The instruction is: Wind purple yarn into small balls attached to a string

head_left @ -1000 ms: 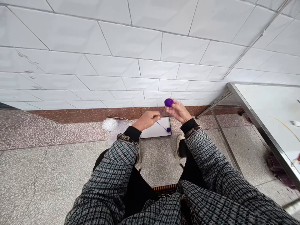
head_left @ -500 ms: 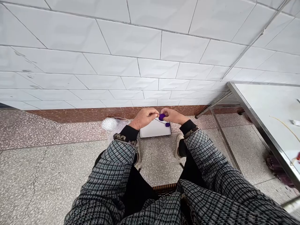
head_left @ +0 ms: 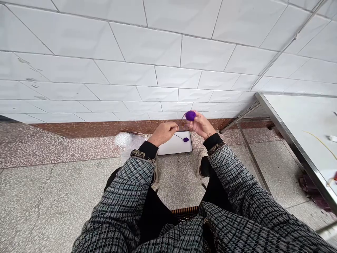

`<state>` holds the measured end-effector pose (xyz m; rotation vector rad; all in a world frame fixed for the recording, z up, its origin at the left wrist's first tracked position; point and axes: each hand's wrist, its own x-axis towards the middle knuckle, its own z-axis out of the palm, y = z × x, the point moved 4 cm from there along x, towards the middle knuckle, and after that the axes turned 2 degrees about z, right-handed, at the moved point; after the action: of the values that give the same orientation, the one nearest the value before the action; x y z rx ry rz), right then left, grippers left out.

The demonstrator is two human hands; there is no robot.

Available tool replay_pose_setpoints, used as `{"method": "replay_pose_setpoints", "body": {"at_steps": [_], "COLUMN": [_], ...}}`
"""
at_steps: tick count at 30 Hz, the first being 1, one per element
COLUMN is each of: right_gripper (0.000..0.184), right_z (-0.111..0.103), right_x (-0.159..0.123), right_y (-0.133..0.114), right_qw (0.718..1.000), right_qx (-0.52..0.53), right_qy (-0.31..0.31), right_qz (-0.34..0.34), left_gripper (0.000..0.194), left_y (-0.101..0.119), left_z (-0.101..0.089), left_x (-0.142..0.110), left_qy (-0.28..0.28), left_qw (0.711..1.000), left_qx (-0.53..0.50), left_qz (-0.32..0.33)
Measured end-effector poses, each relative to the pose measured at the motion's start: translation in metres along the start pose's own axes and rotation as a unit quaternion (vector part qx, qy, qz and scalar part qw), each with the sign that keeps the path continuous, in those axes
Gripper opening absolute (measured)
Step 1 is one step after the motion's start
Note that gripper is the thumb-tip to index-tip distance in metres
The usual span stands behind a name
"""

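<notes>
Between the fingers of my right hand (head_left: pixel 201 125) is a purple ball of yarn (head_left: pixel 190 116), raised above the box. A dark strand of yarn (head_left: pixel 181 120) runs from it to my left hand (head_left: pixel 164 133), whose thumb and fingers are pinched on the strand. Below, a shallow white box (head_left: pixel 171 146) with a dark rim sits on the floor between my feet and the wall. In it lies a smaller purple ball of yarn (head_left: pixel 185 140). Another length of strand leads from that ball up toward my left hand.
White yarn (head_left: pixel 123 139) and a clear plastic bag (head_left: pixel 134 144) lie on the floor left of the box. A white-tiled wall (head_left: pixel 168 75) stands ahead. At the right is a metal-edged table (head_left: pixel 297 140) bearing a yellow strand (head_left: pixel 319 140). My shoes (head_left: pixel 200 164) flank the box.
My right hand has lifted the purple yarn ball up and to the right and turned, stretching the strand between my hands. The small ball in the box has shifted slightly left.
</notes>
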<state>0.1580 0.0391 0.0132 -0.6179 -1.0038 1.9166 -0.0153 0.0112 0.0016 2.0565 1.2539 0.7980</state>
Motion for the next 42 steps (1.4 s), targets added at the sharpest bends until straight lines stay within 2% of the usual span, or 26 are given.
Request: {"method": "replay_pose_setpoints", "body": {"at_steps": [2,5,7,9,11,14,17,19,21,23,26,30,33,36,38,39,40,42], "right_gripper": [0.04,0.033,0.029,0.027,0.026,0.027,0.033,0.037,0.041,0.044,0.044,0.04,0.036,0.031,0.029,0.028,0.027,0.027], "right_z": [-0.008,-0.019,-0.024,-0.025,-0.021,-0.009,0.004,0.008,0.006,-0.001,-0.01,-0.017,-0.022,-0.026,-0.024,-0.02,-0.015,-0.003], "right_x": [0.004,0.009,0.01,0.01,0.009,0.003,-0.006,-0.008,-0.006,-0.001,0.003,0.007,0.009,0.01,0.008,0.007,0.005,0.0], "right_y": [-0.002,0.006,0.014,0.019,0.024,0.03,0.03,0.023,0.014,0.007,0.002,0.004,0.011,0.019,0.024,0.026,0.029,0.033], "right_qw": [0.997,0.988,0.973,0.947,0.92,0.905,0.921,0.947,0.977,0.994,0.997,0.991,0.983,0.955,0.922,0.91,0.904,0.909], "right_qx": [0.018,-0.038,-0.138,-0.261,-0.36,-0.405,-0.326,-0.237,-0.15,-0.086,-0.03,0.003,-0.048,-0.206,-0.331,-0.375,-0.399,-0.381], "right_qy": [0.064,0.151,0.183,0.182,0.142,0.015,-0.114,-0.136,-0.094,-0.018,0.072,0.132,0.175,0.208,0.182,0.145,0.094,-0.021], "right_qz": [-0.036,-0.013,0.021,0.043,0.065,0.128,0.182,0.168,0.119,0.065,0.008,-0.005,0.018,0.056,0.084,0.103,0.126,0.171], "left_gripper": [0.024,0.024,0.024,0.024,0.023,0.023,0.023,0.023,0.023,0.024,0.025,0.025,0.025,0.025,0.026,0.025,0.025,0.024], "left_y": [0.005,0.014,0.018,0.021,0.021,0.015,0.007,0.002,0.0,0.0,0.003,0.006,0.009,0.012,0.012,0.01,0.009,0.005], "left_z": [0.01,0.018,0.016,0.011,0.005,-0.005,-0.01,-0.011,-0.008,-0.002,0.007,0.015,0.017,0.016,0.011,0.007,0.003,-0.005], "left_x": [0.0,-0.002,-0.003,-0.004,-0.004,-0.003,-0.002,-0.001,-0.001,-0.001,-0.002,-0.003,-0.004,-0.004,-0.004,-0.003,-0.003,-0.002], "left_qy": [-0.063,-0.124,-0.126,-0.107,-0.075,-0.018,0.012,0.015,0.002,-0.028,-0.085,-0.136,-0.163,-0.165,-0.13,-0.102,-0.072,-0.023], "left_qw": [0.998,0.99,0.988,0.989,0.992,0.997,0.999,1.0,1.0,0.999,0.996,0.99,0.985,0.984,0.99,0.994,0.997,0.999], "left_qx": [-0.014,-0.043,-0.059,-0.065,-0.061,-0.052,-0.04,-0.025,-0.01,-0.006,-0.018,-0.022,-0.035,-0.048,-0.046,-0.043,-0.042,-0.043], "left_qz": [0.027,0.06,0.071,0.077,0.076,0.053,0.015,-0.007,-0.021,-0.024,-0.018,0.006,0.035,0.046,0.028,0.014,0.001,-0.021]}}
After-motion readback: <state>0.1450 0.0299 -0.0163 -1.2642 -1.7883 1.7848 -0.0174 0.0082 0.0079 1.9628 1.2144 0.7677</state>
